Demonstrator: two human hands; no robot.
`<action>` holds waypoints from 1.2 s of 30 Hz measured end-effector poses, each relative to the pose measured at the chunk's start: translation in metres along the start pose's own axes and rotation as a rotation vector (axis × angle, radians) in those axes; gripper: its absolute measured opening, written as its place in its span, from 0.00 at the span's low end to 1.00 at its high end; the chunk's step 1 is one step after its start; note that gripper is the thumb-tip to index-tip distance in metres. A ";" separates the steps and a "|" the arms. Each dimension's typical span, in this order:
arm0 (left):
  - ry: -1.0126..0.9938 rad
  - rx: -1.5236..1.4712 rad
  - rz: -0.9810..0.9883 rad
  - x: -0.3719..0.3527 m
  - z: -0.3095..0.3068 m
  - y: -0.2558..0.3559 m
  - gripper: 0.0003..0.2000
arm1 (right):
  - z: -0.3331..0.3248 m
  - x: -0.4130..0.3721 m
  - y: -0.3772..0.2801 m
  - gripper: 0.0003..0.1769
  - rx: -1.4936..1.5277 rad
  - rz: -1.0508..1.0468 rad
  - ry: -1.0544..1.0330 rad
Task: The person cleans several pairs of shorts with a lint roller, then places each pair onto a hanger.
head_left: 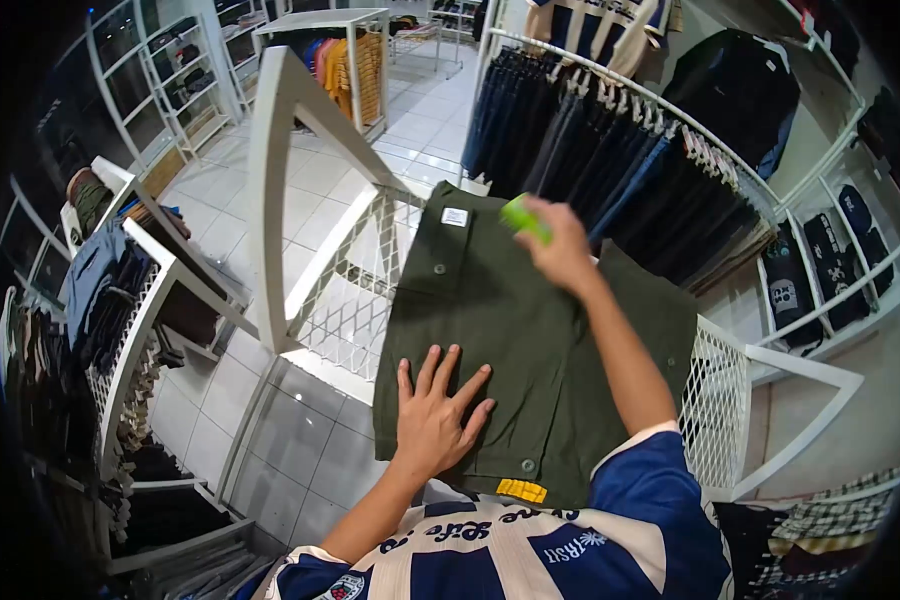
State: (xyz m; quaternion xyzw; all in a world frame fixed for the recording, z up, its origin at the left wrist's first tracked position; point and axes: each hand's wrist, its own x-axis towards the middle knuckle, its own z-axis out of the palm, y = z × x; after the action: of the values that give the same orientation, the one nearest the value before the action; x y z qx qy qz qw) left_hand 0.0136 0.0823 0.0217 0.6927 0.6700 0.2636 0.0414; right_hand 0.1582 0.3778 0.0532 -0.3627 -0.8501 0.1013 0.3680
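A dark green garment with buttons lies spread over a white mesh rack. It bears a white label near its far left corner and a yellow tag at its near edge. My left hand lies flat on its lower left part, fingers spread. Above its far right part, my right hand is closed round a bright green object, blurred by motion. What this object is cannot be made out.
Dark trousers hang on a curved rail behind the garment. Folded dark clothes fill shelves at the right. More clothes lie and hang on white racks at the left. Tiled floor shows below.
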 end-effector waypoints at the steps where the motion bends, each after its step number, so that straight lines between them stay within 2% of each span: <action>1: -0.003 -0.007 0.001 0.003 -0.001 0.000 0.22 | -0.005 -0.027 -0.033 0.27 0.118 -0.073 -0.095; 2: 0.013 -0.010 0.006 0.003 0.000 0.000 0.22 | -0.011 -0.056 -0.057 0.28 0.230 -0.145 -0.186; 4: 0.004 0.020 0.006 0.004 0.000 0.001 0.22 | -0.025 -0.106 -0.071 0.29 0.116 -0.302 -0.434; 6: 0.000 0.011 0.003 0.003 0.002 0.001 0.22 | -0.041 -0.127 -0.010 0.27 0.021 -0.184 -0.269; 7: 0.013 0.012 0.008 0.004 0.002 0.002 0.22 | -0.070 -0.122 0.013 0.22 -0.109 -0.044 -0.061; 8: 0.023 0.015 0.004 0.003 0.002 0.004 0.22 | -0.102 -0.113 0.052 0.20 -0.292 0.049 -0.101; 9: 0.023 0.010 -0.003 0.003 0.001 0.005 0.22 | -0.121 -0.121 0.114 0.21 -0.393 0.179 0.038; 10: 0.015 0.012 -0.011 0.003 0.000 0.007 0.21 | -0.140 -0.125 0.133 0.23 -0.719 0.613 0.064; 12: 0.015 0.034 0.003 0.003 0.003 0.005 0.21 | -0.158 -0.145 0.186 0.25 -0.694 0.552 0.269; 14: 0.016 0.039 0.003 0.002 0.004 0.005 0.21 | -0.157 -0.143 0.115 0.27 -0.474 0.340 0.300; 15: -0.010 0.047 -0.013 0.002 0.003 0.006 0.21 | -0.150 -0.147 0.075 0.28 -0.237 0.242 0.232; 16: -0.034 0.055 -0.025 0.003 0.001 0.007 0.22 | -0.144 -0.156 0.026 0.26 -0.080 0.203 0.099; 17: -0.043 0.073 -0.028 0.004 0.001 0.009 0.22 | -0.133 -0.173 0.011 0.28 -0.022 0.069 -0.084; 18: -0.054 0.080 -0.024 0.002 0.000 0.009 0.22 | -0.130 -0.189 -0.008 0.27 0.041 0.078 -0.234; 20: -0.048 0.087 -0.035 0.002 0.002 0.008 0.22 | -0.146 -0.204 0.020 0.25 0.008 0.092 -0.122; 22: -0.044 0.096 -0.033 0.002 0.005 0.008 0.22 | -0.175 -0.219 0.094 0.26 -0.626 0.255 -0.001; 23: -0.033 0.090 -0.028 0.001 0.006 0.008 0.21 | -0.185 -0.231 0.125 0.27 -0.636 0.366 0.222; 24: -0.016 0.086 -0.025 0.002 0.005 0.007 0.21 | -0.200 -0.225 0.089 0.25 -0.627 0.509 0.265; 26: -0.043 0.092 -0.035 -0.001 0.007 0.006 0.21 | -0.202 -0.224 0.024 0.27 -0.327 0.445 0.244; 28: -0.022 0.097 -0.015 0.002 0.006 0.006 0.21 | -0.184 -0.238 -0.063 0.29 -0.033 0.301 0.035; 30: -0.019 0.115 -0.006 0.002 0.007 0.004 0.21 | -0.150 -0.274 -0.105 0.26 0.071 0.052 -0.163; 31: -0.016 0.117 -0.006 0.002 0.009 0.004 0.21 | -0.152 -0.282 -0.101 0.26 0.068 0.059 -0.157; 33: -0.011 0.123 -0.001 0.002 0.010 0.002 0.21 | -0.167 -0.303 -0.074 0.24 -0.265 0.223 -0.050; 34: 0.000 0.122 0.005 0.002 0.011 0.001 0.21 | -0.191 -0.306 -0.042 0.22 -0.451 0.478 -0.134; 35: 0.008 0.120 0.012 0.001 0.012 0.000 0.21 | -0.199 -0.338 0.020 0.22 -0.316 0.656 0.161; 36: 0.003 0.122 0.010 -0.003 0.011 -0.001 0.21 | -0.217 -0.344 0.014 0.26 -0.720 0.648 0.214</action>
State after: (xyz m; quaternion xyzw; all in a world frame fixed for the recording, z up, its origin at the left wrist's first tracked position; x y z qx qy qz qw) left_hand 0.0180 0.0832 0.0111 0.6969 0.6814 0.2236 -0.0030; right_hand 0.4774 0.1294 0.0108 -0.7209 -0.6320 -0.1275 0.2543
